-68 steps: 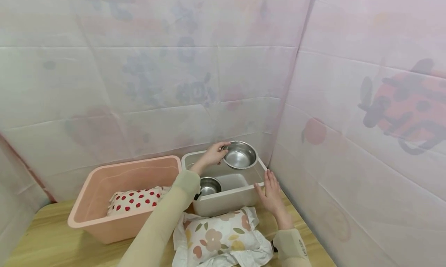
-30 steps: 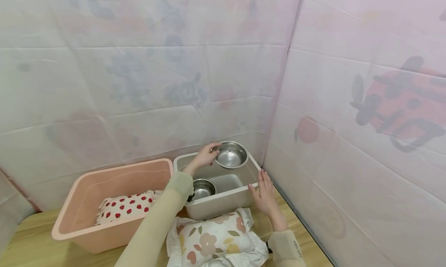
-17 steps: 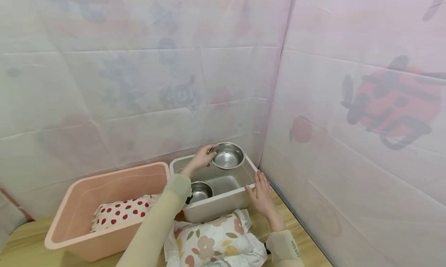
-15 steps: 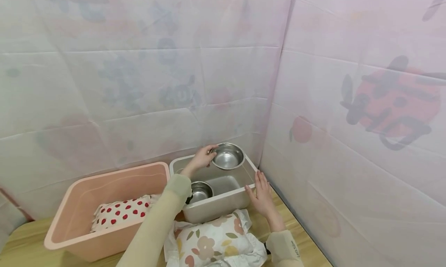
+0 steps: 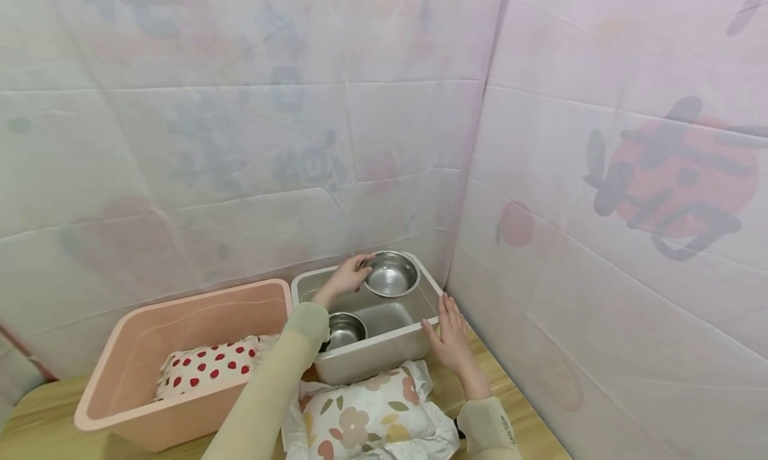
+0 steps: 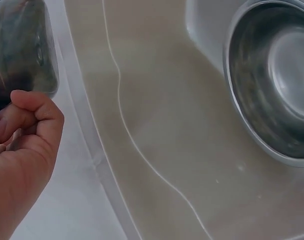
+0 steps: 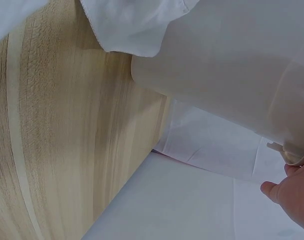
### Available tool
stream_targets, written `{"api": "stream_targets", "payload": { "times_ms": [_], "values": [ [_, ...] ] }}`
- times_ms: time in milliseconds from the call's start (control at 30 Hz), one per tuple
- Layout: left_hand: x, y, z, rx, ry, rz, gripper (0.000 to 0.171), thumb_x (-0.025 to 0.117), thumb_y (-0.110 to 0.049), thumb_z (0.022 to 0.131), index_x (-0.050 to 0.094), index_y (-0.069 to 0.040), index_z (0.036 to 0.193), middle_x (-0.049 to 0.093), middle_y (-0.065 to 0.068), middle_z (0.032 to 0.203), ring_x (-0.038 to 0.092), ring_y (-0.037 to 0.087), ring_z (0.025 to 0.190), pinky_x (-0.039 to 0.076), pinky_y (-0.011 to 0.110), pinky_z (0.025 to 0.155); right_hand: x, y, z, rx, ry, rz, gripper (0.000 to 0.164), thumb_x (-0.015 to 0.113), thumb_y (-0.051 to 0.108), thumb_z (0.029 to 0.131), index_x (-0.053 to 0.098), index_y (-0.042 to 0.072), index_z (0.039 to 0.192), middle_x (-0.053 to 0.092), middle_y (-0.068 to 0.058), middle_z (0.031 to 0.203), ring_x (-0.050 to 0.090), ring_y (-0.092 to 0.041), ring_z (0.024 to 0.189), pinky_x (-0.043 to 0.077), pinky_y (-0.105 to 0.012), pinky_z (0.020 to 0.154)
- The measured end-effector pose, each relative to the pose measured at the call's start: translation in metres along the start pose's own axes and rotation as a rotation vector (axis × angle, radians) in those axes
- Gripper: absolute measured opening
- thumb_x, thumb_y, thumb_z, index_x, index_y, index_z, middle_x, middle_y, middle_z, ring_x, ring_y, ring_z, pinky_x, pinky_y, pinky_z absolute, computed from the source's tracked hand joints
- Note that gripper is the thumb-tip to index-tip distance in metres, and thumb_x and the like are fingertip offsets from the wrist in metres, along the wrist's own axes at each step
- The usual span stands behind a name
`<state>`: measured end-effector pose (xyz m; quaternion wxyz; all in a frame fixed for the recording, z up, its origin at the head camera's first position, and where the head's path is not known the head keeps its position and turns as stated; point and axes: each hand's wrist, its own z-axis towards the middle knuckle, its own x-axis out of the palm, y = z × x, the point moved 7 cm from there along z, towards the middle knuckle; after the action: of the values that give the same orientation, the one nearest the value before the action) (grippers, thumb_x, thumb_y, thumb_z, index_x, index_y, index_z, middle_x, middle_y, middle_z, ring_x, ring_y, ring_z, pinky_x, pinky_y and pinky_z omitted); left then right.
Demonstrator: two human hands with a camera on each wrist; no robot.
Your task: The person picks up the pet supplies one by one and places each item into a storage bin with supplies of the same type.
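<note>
My left hand (image 5: 350,274) pinches the rim of a stainless steel bowl (image 5: 393,275) over the back right of a light grey plastic bin (image 5: 375,353). In the left wrist view the fingers (image 6: 34,117) curl at the edge of this bowl (image 6: 24,50). A second steel bowl (image 5: 347,329) rests inside the bin at its front left; the left wrist view shows that bowl (image 6: 286,80) at the right edge. My right hand (image 5: 453,337) lies with straight fingers against the bin's front right corner.
Left of the grey bin stands a peach bin (image 5: 174,407) with a strawberry-print pillow (image 5: 210,367) inside. A ruffled floral pillow (image 5: 366,413) lies in front on the wooden table (image 5: 528,427). Printed cloth walls (image 5: 384,113) close in behind and on the right.
The held bowl has come down slightly towards the grey bin with my left hand. Earlier the head view shifted, moving everything left in the picture. My right hand stays at the bin's corner.
</note>
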<state>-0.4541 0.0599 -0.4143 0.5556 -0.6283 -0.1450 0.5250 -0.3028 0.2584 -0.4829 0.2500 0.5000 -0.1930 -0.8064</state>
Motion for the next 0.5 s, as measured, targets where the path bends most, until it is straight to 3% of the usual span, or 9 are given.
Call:
{"api": "stream_targets", "payload": {
  "times_ms": [233, 333, 400, 467, 500],
  "values": [
    [0.005, 0.007, 0.001, 0.012, 0.061, 0.025, 0.042, 0.05, -0.006, 0.101, 0.046, 0.001, 0.142, 0.038, -0.001, 0.052, 0.039, 0.008, 0.04, 0.039, 0.022, 0.047, -0.001, 0.0, 0.0, 0.013, 0.012, -0.002, 0.071, 0.051, 0.03, 0.1, 0.023, -0.015, 0.147, 0.016, -0.03, 0.156, 0.011, -0.046, 0.144, 0.009, -0.065, 0.112],
    [0.008, 0.007, 0.002, 0.041, 0.085, 0.024, 0.042, 0.049, -0.004, 0.101, 0.046, 0.002, 0.142, 0.053, 0.011, 0.062, 0.039, 0.009, 0.041, 0.04, 0.023, 0.046, -0.002, 0.0, 0.001, 0.016, 0.015, 0.003, 0.071, 0.051, 0.03, 0.101, 0.022, -0.015, 0.147, 0.016, -0.03, 0.157, 0.011, -0.046, 0.145, 0.008, -0.065, 0.113],
    [0.01, 0.008, 0.003, 0.062, 0.1, 0.026, 0.042, 0.049, -0.003, 0.1, 0.046, 0.004, 0.141, 0.063, 0.019, 0.081, 0.039, 0.008, 0.041, 0.041, 0.023, 0.046, -0.003, 0.001, 0.001, 0.021, 0.02, 0.005, 0.071, 0.05, 0.03, 0.101, 0.021, -0.015, 0.147, 0.015, -0.03, 0.157, 0.01, -0.045, 0.145, 0.008, -0.065, 0.113],
    [0.013, 0.009, 0.004, 0.072, 0.111, 0.032, 0.041, 0.05, -0.003, 0.1, 0.047, 0.004, 0.14, 0.065, 0.023, 0.1, 0.04, 0.008, 0.041, 0.041, 0.023, 0.046, -0.003, 0.0, 0.001, 0.025, 0.025, 0.004, 0.071, 0.05, 0.031, 0.101, 0.021, -0.015, 0.148, 0.014, -0.03, 0.157, 0.009, -0.045, 0.145, 0.007, -0.065, 0.113],
    [0.014, 0.01, 0.004, 0.068, 0.119, 0.035, 0.041, 0.05, -0.004, 0.1, 0.047, 0.003, 0.14, 0.065, 0.023, 0.099, 0.04, 0.008, 0.041, 0.041, 0.022, 0.046, -0.003, 0.0, 0.001, 0.027, 0.027, 0.004, 0.071, 0.049, 0.031, 0.101, 0.02, -0.015, 0.148, 0.014, -0.03, 0.157, 0.009, -0.045, 0.145, 0.007, -0.065, 0.113]
  ]
}}
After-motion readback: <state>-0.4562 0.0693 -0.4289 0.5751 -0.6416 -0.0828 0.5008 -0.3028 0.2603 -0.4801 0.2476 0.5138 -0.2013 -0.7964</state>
